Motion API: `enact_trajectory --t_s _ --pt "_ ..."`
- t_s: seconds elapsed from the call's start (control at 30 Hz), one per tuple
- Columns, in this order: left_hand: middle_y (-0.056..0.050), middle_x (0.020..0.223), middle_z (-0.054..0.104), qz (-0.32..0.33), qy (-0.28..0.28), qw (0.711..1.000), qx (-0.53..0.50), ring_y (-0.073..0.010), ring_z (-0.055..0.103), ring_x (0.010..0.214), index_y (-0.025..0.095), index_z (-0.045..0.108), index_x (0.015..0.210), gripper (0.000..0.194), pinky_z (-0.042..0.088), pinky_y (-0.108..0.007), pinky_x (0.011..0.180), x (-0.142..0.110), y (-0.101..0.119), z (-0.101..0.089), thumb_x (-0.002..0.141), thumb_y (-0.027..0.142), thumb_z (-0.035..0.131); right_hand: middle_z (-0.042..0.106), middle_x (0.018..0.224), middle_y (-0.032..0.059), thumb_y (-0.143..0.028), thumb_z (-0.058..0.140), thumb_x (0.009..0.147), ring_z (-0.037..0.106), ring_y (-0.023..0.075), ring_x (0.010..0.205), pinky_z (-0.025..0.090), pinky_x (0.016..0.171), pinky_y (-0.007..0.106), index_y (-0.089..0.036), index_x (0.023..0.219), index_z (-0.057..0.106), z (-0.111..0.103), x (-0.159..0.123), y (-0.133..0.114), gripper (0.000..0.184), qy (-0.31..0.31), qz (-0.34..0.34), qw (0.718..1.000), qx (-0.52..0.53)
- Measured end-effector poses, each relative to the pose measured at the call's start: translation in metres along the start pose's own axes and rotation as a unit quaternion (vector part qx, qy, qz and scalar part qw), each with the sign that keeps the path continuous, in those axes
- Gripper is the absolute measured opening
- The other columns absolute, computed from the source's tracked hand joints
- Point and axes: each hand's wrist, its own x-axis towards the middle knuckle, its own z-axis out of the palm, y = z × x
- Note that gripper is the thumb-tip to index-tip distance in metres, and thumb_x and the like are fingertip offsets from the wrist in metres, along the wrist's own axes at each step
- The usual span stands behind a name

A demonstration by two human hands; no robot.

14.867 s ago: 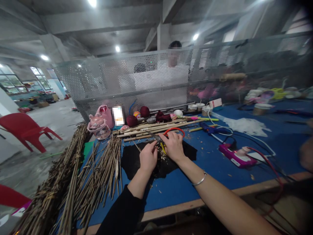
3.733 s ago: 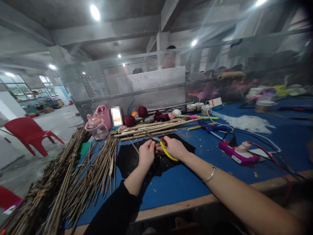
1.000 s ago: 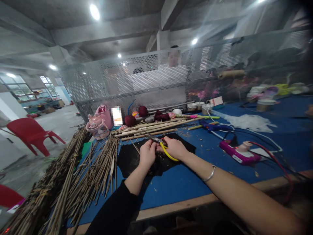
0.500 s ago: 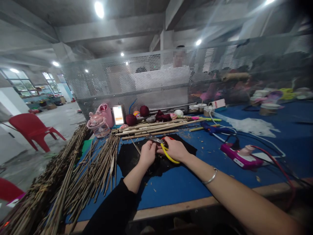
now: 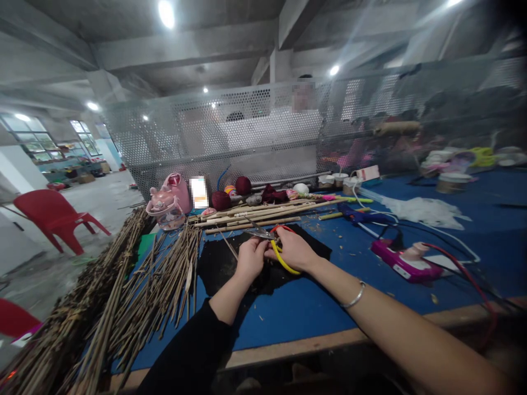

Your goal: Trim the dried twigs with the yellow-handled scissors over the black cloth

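Note:
My right hand (image 5: 294, 251) is closed around scissors (image 5: 280, 255) with yellow and red handles. Their metal blades stand apart and point to the left, just above the fingers of my left hand (image 5: 250, 259). That hand is closed in a pinch, its fingertips close to my right fingers; what they hold is hidden. A thin twig (image 5: 229, 242) runs down behind my left hand, and I cannot tell whether it is gripped. Under both hands lies a black cloth (image 5: 214, 269) on the blue tabletop (image 5: 284, 323).
Loose twigs (image 5: 164, 285) and a thick bundle of sticks (image 5: 82, 291) lie at the left. Behind the cloth are pale rods (image 5: 263, 214), dark red yarn balls (image 5: 221, 201) and a pink pot (image 5: 160, 202). A purple power strip (image 5: 405, 262) with cords sits right. Beyond the perforated screen (image 5: 197, 140) is a person (image 5: 304, 126).
My left hand has shifted slightly to the right and the scissors have tilted a little. Both hands keep nearly the same place over the cloth.

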Motion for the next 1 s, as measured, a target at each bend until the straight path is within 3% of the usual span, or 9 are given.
enact_trajectory --t_s 0.5,0.8,1.0 --pt "-0.007 0.074 0.068 -0.010 0.039 0.999 0.034 -0.0173 0.061 0.068 0.015 0.065 0.077 0.018 0.045 -0.025 0.065 0.0012 -0.0080 -0.0015 0.076 0.027 0.051 0.064 0.077 0.0074 -0.066 0.044 0.071 0.062 0.0256 0.075 0.034 0.057 0.027 -0.019 0.090 0.044 0.0038 -0.0014 0.0005 0.051 -0.037 0.028 0.999 -0.024" --pt "-0.007 0.078 0.068 -0.012 -0.012 0.999 0.041 -0.0169 0.061 0.071 0.013 0.065 0.075 0.026 0.045 -0.024 0.065 -0.0002 -0.0004 0.0005 0.079 0.030 0.046 0.060 0.086 0.0071 -0.056 0.058 0.066 0.058 0.0209 0.079 0.035 0.063 0.026 -0.019 0.089 0.043 0.0046 -0.0003 0.0045 0.046 0.028 0.000 0.999 -0.020" --pt "-0.006 0.077 0.068 -0.010 -0.006 1.000 0.017 -0.0158 0.061 0.069 0.013 0.064 0.079 0.022 0.045 -0.023 0.063 -0.0008 -0.0018 0.0016 0.078 0.028 0.048 0.062 0.083 0.0063 -0.055 0.056 0.068 0.060 0.0215 0.075 0.034 0.059 0.026 -0.019 0.092 0.042 0.0040 -0.0012 0.0039 0.045 0.002 0.009 1.000 -0.022"
